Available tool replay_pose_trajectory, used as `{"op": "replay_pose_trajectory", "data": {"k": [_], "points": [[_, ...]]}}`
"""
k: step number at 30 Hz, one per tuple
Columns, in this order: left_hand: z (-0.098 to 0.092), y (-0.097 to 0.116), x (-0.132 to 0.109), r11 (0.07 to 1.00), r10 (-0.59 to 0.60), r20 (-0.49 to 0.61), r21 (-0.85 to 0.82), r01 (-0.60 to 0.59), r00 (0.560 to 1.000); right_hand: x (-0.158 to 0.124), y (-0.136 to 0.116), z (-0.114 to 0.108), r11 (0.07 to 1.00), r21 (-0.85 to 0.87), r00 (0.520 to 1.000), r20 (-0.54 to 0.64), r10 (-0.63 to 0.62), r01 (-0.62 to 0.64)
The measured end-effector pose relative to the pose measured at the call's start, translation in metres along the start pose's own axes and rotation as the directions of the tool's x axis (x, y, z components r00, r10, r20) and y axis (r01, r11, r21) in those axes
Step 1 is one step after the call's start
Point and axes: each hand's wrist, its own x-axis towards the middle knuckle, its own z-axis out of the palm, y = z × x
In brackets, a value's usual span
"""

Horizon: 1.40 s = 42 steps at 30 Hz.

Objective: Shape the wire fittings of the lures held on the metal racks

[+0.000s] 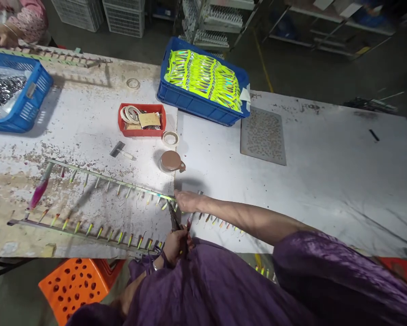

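Observation:
A long rack [98, 175] lies on the table, its two thin rails lined with small painted lure bodies with hooks, many yellow-tipped. My right hand [187, 201] is closed over the far rail, its fingertips partly hidden. Just below it, close to my body, my left hand [176, 244] is wrapped around dark pliers [172, 217]. The plier jaws point up toward the far rail, beside the small pieces near my right hand. Whether the jaws grip a piece I cannot tell. A pink-stained handle [39, 194] joins the rails at the left end.
Beyond the rack are a brown-lidded jar [171, 160], a scraper [122, 150], a red tray [142, 132] with tape rolls and a blue bin [196, 108] of yellow lures. A blue basket [36, 95] stands left, a grey plate [262, 136] right. An orange stool [76, 290] is below; a co-worker's hand [4, 35] shows top left.

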Motion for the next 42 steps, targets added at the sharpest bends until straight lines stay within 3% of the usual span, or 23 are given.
{"op": "replay_pose_trajectory", "data": {"k": [5,11,17,23,26,28,31,33,37,42], "points": [[0.001,0.0,-0.005,1.0,-0.001,0.036,0.007,0.0,0.999,0.005,0.029,-0.004,0.981,-0.132,0.99,0.019,-0.139,0.14],[-0.004,-0.002,-0.006,0.999,-0.003,0.067,0.048,0.0,0.998,0.022,0.056,-0.006,0.911,-0.263,0.945,0.018,-0.326,0.319],[-0.013,-0.002,-0.005,0.99,0.033,0.109,0.13,-0.047,0.993,0.04,0.071,-0.002,0.788,-0.389,0.862,0.036,-0.506,0.478],[-0.015,-0.005,-0.007,0.983,0.051,0.1,0.17,-0.068,0.994,0.059,0.079,-0.025,0.664,-0.446,0.771,0.1,-0.629,0.6],[-0.013,-0.004,-0.011,0.979,0.057,0.11,0.187,-0.077,0.992,0.056,0.076,-0.034,0.636,-0.458,0.747,0.101,-0.657,0.622],[-0.012,-0.004,-0.013,0.974,0.054,0.119,0.214,-0.078,0.991,0.045,0.071,-0.034,0.68,-0.454,0.785,0.074,-0.615,0.576],[-0.01,-0.004,-0.016,0.976,0.031,0.141,0.207,-0.06,0.989,0.022,0.062,-0.03,0.835,-0.39,0.913,0.04,-0.405,0.388],[-0.008,-0.006,-0.017,0.986,0.021,0.16,0.161,-0.047,0.987,0.007,0.055,-0.028,0.893,-0.336,0.954,0.073,-0.291,0.298],[-0.007,-0.008,-0.016,0.99,0.028,0.173,0.132,-0.051,0.985,-0.012,0.04,-0.028,0.929,-0.26,0.959,0.179,-0.222,0.263],[-0.008,-0.008,-0.013,0.983,0.028,0.18,0.176,-0.06,0.983,-0.011,0.021,-0.033,0.965,-0.19,0.955,0.266,-0.128,0.182]]}}
